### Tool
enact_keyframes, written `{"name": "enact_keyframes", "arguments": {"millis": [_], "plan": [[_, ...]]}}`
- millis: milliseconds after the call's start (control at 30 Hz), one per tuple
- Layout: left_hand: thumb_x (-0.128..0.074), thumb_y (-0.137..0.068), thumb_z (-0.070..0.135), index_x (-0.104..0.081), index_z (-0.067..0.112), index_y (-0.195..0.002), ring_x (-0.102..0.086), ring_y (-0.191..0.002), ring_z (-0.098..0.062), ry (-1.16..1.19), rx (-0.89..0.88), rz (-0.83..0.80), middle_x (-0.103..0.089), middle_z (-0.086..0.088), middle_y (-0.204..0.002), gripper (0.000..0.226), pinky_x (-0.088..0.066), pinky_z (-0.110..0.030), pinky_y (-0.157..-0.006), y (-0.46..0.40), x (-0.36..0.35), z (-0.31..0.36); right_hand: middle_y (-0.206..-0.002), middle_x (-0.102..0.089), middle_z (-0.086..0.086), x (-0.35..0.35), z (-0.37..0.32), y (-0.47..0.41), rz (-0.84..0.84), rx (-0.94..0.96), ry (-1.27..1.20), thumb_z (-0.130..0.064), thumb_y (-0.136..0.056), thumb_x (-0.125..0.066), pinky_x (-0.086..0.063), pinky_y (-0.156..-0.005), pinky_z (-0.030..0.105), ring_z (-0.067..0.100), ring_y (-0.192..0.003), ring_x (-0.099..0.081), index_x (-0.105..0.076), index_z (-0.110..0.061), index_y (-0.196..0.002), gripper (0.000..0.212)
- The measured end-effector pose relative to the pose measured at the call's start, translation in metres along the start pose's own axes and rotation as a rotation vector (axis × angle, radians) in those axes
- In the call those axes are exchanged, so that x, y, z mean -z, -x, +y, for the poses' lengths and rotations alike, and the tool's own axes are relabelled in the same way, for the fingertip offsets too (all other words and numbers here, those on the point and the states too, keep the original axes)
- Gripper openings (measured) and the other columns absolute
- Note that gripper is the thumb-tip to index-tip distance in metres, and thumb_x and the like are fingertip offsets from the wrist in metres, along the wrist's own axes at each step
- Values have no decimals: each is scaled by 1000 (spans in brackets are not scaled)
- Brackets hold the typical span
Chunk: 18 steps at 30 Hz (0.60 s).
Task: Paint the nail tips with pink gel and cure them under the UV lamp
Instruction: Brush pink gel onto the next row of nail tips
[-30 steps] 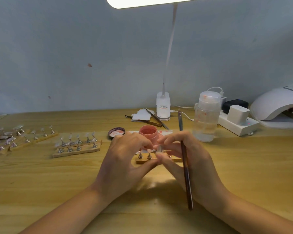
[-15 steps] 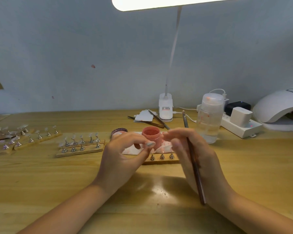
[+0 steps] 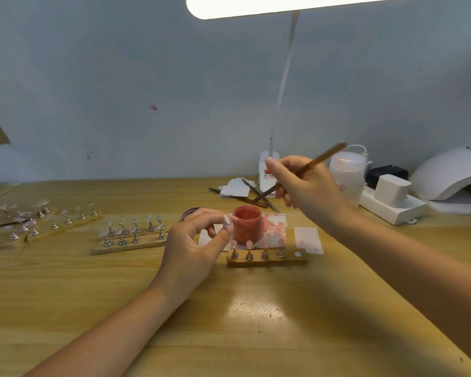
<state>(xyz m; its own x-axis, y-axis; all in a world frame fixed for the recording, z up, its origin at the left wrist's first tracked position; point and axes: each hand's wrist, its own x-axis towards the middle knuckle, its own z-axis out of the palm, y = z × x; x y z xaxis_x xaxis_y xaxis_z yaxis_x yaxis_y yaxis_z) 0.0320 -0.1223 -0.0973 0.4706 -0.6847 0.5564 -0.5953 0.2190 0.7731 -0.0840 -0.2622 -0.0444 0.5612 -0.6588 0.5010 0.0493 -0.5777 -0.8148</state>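
Note:
An open jar of pink gel [image 3: 247, 223] stands at the table's middle on a stained paper [image 3: 276, 227]. In front of it lies a wooden strip [image 3: 267, 260] with several metal stands carrying nail tips; its rightmost spot is bare. My left hand [image 3: 193, 247] pinches one small metal stand with a nail tip [image 3: 227, 221] between thumb and forefinger, just left of the jar. My right hand [image 3: 307, 189] is raised above and behind the jar and grips a brown brush [image 3: 310, 165] that slants down towards the jar. The white UV lamp [image 3: 452, 172] sits at the far right.
More wooden strips with nail tips [image 3: 131, 235] lie to the left. The jar's lid [image 3: 191, 212], spare tools [image 3: 245, 191], a desk lamp base [image 3: 267, 172], a clear bottle [image 3: 347, 172] and a power strip with chargers [image 3: 392, 202] line the back of the table.
My left hand has lifted one stand with its nail tip off the strip. My right hand has risen from the strip and turned the brush so its tip points towards the jar.

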Motion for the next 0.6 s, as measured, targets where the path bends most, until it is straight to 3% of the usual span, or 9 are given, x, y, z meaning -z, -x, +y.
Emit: {"name": "enact_keyframes", "arguments": {"millis": [200,333,467,600], "plan": [[-67,-79,12,-69,26,-77,-52,-71,0,-28,-9,14,-68,14,-86,14,-41,-9,-67,-1,-1,-1,-54,-59,0,-18,3,-18,-39,98,332,-38,-82,-64,-49,-56,20,7,-51,-60,-53,-13,-59,36],[-70,-75,13,-68,27,-76,-53,-69,-5,-18,3,40,-67,15,-78,14,-42,-10,-67,-1,-1,-1,-51,-50,1,-30,7,-21,-84,120,452,-43,-81,-64,-43,-53,29,19,-54,-55,-47,-14,-54,43],[-71,-75,10,-68,26,-76,-54,-67,-9,-15,-12,47,-68,13,-78,16,-44,-12,-67,-1,-1,-1,-50,-45,-2,-37,14,-21,-145,124,596,-52,-81,-60,-31,-48,24,11,-50,-42,-46,-17,-55,46],[-70,-75,12,-69,25,-78,-55,-70,-8,-13,-10,39,-68,13,-81,13,-45,-13,-68,-1,-1,0,-55,-54,5,-33,12,-21,-101,127,525,-48,-81,-62,-41,-53,30,21,-57,-53,-55,-8,-61,45]]}}
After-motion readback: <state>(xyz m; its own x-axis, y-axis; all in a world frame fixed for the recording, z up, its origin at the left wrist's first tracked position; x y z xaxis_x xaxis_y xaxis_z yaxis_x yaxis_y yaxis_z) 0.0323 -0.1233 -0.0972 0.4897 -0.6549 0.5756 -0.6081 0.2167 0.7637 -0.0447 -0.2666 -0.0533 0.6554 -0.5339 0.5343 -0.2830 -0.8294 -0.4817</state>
